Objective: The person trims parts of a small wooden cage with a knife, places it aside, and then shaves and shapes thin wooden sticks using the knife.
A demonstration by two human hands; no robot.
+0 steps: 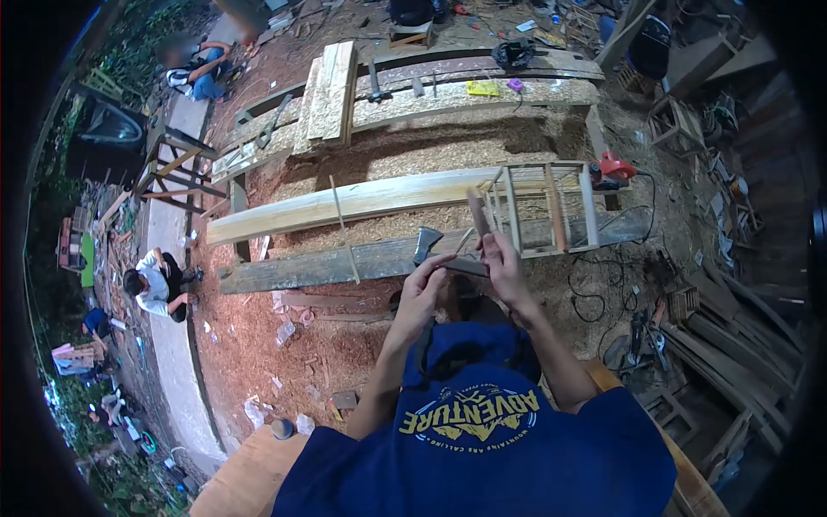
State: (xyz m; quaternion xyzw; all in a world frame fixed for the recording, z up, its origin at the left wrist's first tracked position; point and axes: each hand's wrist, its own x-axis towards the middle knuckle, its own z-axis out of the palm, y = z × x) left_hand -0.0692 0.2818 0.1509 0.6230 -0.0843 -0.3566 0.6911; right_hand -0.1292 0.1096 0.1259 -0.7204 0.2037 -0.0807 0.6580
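My left hand [419, 295] is closed, its fingertips pinching one end of a dark flat bar [466, 267] whose exact kind I cannot make out. The bar's other end reaches my right hand [504, 271]. Fingers of that hand are wrapped round a short brown wooden strip [478, 212], which points up and away from me; whether they also grip the bar is unclear. Just beyond my left hand lies a hatchet head [425, 245] by the grey plank [301, 267]; its handle is not clearly seen. A slatted wooden frame [543, 207] stands beyond my right hand.
A long pale beam [293, 211] lies past the grey plank. Farther off, stacked boards [330, 95] and a hammer [376, 82] rest on a bench. A red power tool [610, 166] sits at right, with cables [590, 289] below. A seated person [157, 284] is at left.
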